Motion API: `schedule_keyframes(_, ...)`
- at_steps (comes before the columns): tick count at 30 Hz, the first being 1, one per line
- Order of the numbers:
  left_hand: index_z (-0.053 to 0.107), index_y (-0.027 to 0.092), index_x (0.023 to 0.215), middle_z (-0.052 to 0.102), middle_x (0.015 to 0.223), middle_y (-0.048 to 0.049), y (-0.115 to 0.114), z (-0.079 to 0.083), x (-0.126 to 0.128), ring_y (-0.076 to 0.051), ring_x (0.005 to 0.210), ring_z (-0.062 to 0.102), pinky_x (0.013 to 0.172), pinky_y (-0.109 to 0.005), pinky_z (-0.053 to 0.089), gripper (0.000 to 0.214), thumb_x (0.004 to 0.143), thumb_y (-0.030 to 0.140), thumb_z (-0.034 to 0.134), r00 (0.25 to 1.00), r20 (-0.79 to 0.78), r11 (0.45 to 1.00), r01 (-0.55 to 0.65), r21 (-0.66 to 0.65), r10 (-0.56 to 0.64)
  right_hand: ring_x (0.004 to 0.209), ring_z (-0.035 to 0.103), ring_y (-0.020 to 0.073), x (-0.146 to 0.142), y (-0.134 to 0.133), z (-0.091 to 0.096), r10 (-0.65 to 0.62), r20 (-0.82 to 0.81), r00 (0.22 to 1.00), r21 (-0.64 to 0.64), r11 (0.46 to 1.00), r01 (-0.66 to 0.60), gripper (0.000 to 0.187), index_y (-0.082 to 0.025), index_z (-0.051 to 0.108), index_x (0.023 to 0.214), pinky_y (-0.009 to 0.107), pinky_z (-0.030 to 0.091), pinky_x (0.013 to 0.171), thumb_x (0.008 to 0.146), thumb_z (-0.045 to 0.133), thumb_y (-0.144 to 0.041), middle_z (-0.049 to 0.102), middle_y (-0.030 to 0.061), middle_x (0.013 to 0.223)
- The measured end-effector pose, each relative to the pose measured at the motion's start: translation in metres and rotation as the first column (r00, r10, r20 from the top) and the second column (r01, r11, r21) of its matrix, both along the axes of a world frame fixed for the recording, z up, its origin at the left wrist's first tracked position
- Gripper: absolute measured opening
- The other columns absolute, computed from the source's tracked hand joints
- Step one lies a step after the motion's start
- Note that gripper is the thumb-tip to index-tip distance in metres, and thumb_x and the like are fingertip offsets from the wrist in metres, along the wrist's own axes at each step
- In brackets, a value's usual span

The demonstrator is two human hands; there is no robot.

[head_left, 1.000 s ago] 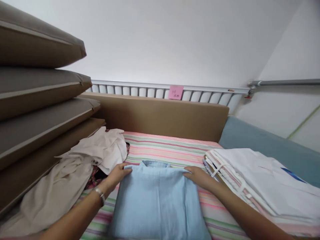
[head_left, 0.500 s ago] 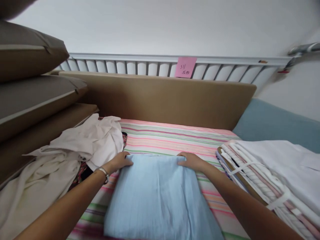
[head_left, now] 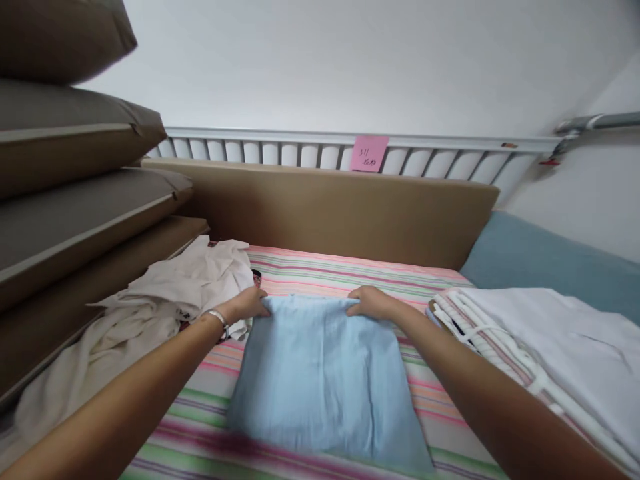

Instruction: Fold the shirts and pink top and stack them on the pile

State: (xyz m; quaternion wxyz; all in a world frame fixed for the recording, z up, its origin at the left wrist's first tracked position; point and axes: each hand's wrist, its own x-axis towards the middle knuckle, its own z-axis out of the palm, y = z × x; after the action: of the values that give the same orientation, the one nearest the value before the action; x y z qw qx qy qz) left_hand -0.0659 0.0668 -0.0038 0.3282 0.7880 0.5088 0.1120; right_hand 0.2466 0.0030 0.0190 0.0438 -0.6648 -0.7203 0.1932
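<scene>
The cloth point(head_left: 323, 373) has shifted away toward the panel point(head_left: 325, 210), and its near edge, blurred, now shows. Bare striped sheet point(head_left: 320, 270) lies before that edge, at either side and beyond the far one. The left hand point(head_left: 249, 303) and right hand point(head_left: 374, 304) pinch the cloth's far edge near its corners, fingers closed on it. Pale clothes point(head_left: 193, 280) heap at left by stacked cushions point(head_left: 65, 150); a white stack point(head_left: 565, 327) sits at right. Behind the panel stands a radiator point(head_left: 273, 153).

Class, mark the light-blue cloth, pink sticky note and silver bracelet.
Light-blue cloth point(head_left: 325, 373), head view: middle of its surface.
Pink sticky note point(head_left: 369, 154), head view: its centre.
Silver bracelet point(head_left: 221, 319), head view: its band.
</scene>
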Motion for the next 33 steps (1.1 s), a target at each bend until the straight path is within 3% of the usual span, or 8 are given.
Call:
schedule_keyframes(5,0.064,0.013,0.073,0.062,0.072,-0.0007,-0.037,0.084,-0.014,-0.017,0.075,0.054,0.068,-0.024,0.038,0.009,0.066,0.016,0.058,0.990,0.112,0.945,0.043,0.324,-0.083,0.089,0.057,0.0182,-0.002,-0.045,0.098,-0.036,0.056,0.998,0.265,0.964,0.020,0.016,-0.019,0.069,0.085,0.025,0.037,0.074,0.075,0.060,-0.028,0.067,0.0005,0.090)
schedule_keyframes(9,0.065,0.015,0.074,0.059,0.077,-0.0039,-0.095,0.104,-0.033,-0.018,0.081,0.051,0.078,-0.029,0.038,0.013,0.075,0.012,0.053,0.987,0.030,0.666,0.084,0.741,-0.158,0.093,0.054,0.0198,-0.016,-0.116,0.120,-0.069,0.205,0.976,0.536,0.842,-0.053,0.022,-0.020,0.069,0.093,0.029,0.035,0.080,0.081,0.050,-0.020,0.064,0.0034,0.094)
schedule_keyframes(12,0.066,0.019,0.087,0.061,0.084,-0.0038,-0.145,0.061,-0.050,-0.019,0.085,0.050,0.086,-0.034,0.037,0.025,0.078,0.005,0.047,0.980,-0.047,0.552,0.148,0.821,-0.193,0.088,0.051,0.0205,-0.031,-0.178,0.068,-0.013,0.281,0.960,0.681,0.708,-0.189,0.034,-0.022,0.067,0.095,0.034,0.035,0.082,0.075,0.046,-0.005,0.063,0.0039,0.087)
schedule_keyframes(15,0.065,0.025,0.095,0.063,0.090,-0.0020,-0.190,-0.019,-0.066,-0.019,0.088,0.052,0.099,-0.041,0.031,0.031,0.082,0.005,0.044,0.972,-0.128,0.608,0.224,0.762,-0.198,0.079,0.051,0.0176,-0.049,-0.231,-0.023,0.065,0.249,0.966,0.749,0.619,-0.235,0.039,-0.024,0.064,0.096,0.038,0.034,0.090,0.075,0.043,0.001,0.061,0.0010,0.080)
schedule_keyframes(18,0.066,0.028,0.090,0.065,0.084,0.0009,-0.224,-0.102,-0.080,-0.018,0.084,0.057,0.099,-0.041,0.035,0.029,0.079,0.007,0.049,0.962,-0.169,0.742,0.273,0.613,-0.215,0.074,0.054,0.0156,-0.066,-0.271,-0.103,0.106,0.194,0.975,0.687,0.695,-0.212,0.033,-0.027,0.063,0.090,0.035,0.038,0.088,0.075,0.049,-0.002,0.061,-0.0016,0.075)
schedule_keyframes(21,0.065,0.031,0.102,0.067,0.103,-0.0013,-0.241,-0.152,-0.092,-0.022,0.099,0.059,0.098,-0.043,0.039,0.041,0.075,0.006,0.048,0.981,-0.116,0.814,0.196,0.547,-0.158,0.081,0.058,0.0170,-0.075,-0.295,-0.131,0.063,0.095,0.993,0.585,0.804,-0.107,0.033,-0.029,0.064,0.096,0.031,0.044,0.078,0.074,0.056,-0.007,0.065,-0.0010,0.086)
schedule_keyframes(25,0.067,0.030,0.103,0.067,0.110,-0.0037,-0.243,-0.166,-0.110,-0.024,0.104,0.060,0.093,-0.041,0.046,0.052,0.063,0.006,0.044,0.994,0.103,0.860,-0.025,0.509,-0.032,0.080,0.062,0.0155,-0.061,-0.309,-0.111,0.035,-0.160,0.986,0.472,0.880,0.046,0.017,-0.027,0.066,0.090,0.025,0.049,0.071,0.084,0.051,-0.023,0.067,0.0001,0.084)
schedule_keyframes(33,0.063,0.016,0.096,0.070,0.093,-0.0117,-0.225,-0.128,-0.087,-0.026,0.085,0.066,0.081,-0.040,0.052,0.038,0.071,0.041,0.050,0.803,0.469,0.869,-0.476,0.134,0.368,0.097,0.064,0.0257,-0.009,-0.282,-0.120,-0.450,-0.513,0.731,0.356,0.663,0.658,0.049,-0.013,0.057,0.114,0.041,0.052,0.084,0.079,0.044,-0.045,0.065,0.0156,0.109)
